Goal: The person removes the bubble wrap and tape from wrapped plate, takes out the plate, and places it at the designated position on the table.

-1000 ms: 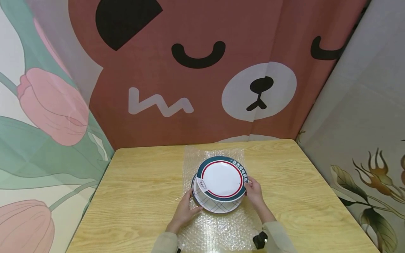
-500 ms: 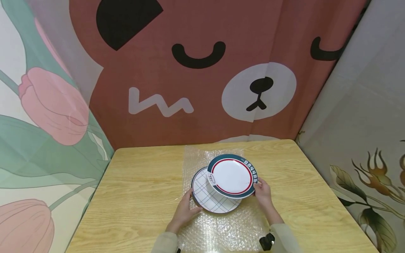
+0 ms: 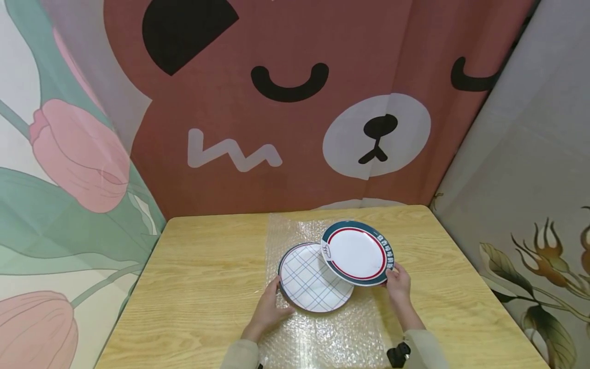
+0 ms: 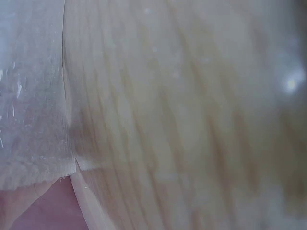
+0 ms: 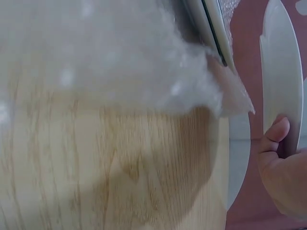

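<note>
My right hand (image 3: 400,287) pinches the rim of a white plate with a teal border, a red ring and printed characters (image 3: 356,254). Its thumb lies on top of the rim. This plate overlaps the upper right of a white checked plate (image 3: 309,282), which lies on the bubble wrap (image 3: 332,338). Against the left rim of the checked plate, my left hand (image 3: 267,310) rests with thumb and fingers spread apart. In the right wrist view, the held plate (image 5: 280,72) stands raised apart from the edge of the lower plate (image 5: 208,24). The left wrist view shows mostly blurred wood.
A light wood table (image 3: 207,277) carries the sheet of bubble wrap, which runs from its back edge to the front. A brown bear curtain (image 3: 221,102) hangs behind. Printed cloths (image 3: 78,154) close off the left and right sides.
My right hand has slid the teal-bordered plate to the right and slightly back, uncovering more of the checked plate. The left hand and the checked plate have stayed in place.
</note>
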A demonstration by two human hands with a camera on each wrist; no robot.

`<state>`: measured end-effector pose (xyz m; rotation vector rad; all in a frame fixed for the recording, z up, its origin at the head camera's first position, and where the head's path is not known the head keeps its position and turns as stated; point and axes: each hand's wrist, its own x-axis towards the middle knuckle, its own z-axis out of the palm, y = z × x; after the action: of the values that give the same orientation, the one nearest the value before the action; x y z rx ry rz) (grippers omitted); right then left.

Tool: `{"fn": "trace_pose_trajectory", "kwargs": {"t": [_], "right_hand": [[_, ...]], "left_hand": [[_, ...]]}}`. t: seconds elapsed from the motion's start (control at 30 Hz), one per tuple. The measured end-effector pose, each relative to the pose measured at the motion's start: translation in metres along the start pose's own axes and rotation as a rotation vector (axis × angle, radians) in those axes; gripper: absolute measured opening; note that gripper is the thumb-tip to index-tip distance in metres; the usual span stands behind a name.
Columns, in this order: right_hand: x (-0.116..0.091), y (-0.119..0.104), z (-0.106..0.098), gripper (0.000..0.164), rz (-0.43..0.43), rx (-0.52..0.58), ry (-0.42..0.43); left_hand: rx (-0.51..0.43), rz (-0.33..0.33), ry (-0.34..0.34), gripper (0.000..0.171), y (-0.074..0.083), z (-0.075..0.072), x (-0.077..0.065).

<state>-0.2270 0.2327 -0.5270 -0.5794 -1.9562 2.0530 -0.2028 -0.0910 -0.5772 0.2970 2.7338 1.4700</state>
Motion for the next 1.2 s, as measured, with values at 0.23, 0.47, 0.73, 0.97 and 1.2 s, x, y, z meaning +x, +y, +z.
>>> {"fn": "trace_pose_trajectory", "kwargs": {"t": [0.23,0.47,0.73,0.97,1.2], "right_hand": [[0.003,-0.002,-0.013,0.047,0.003,0.034,0.071],[0.008,0.001,-0.026,0.047,0.010,0.074,0.157],[0.012,0.004,-0.039,0.049,0.037,0.118,0.233],[0.017,0.007,-0.047,0.052,0.073,0.121,0.291],[0.018,0.014,-0.051,0.050,0.095,0.074,0.333]], "left_hand": [[0.001,0.012,-0.001,0.090,-0.002,0.001,0.002],[0.007,0.035,0.000,0.090,-0.002,0.000,0.001],[-0.003,0.018,-0.007,0.092,-0.002,0.000,0.001],[-0.004,0.006,-0.003,0.092,-0.001,-0.001,0.000],[0.009,0.005,-0.008,0.092,-0.001,0.000,0.001]]}}
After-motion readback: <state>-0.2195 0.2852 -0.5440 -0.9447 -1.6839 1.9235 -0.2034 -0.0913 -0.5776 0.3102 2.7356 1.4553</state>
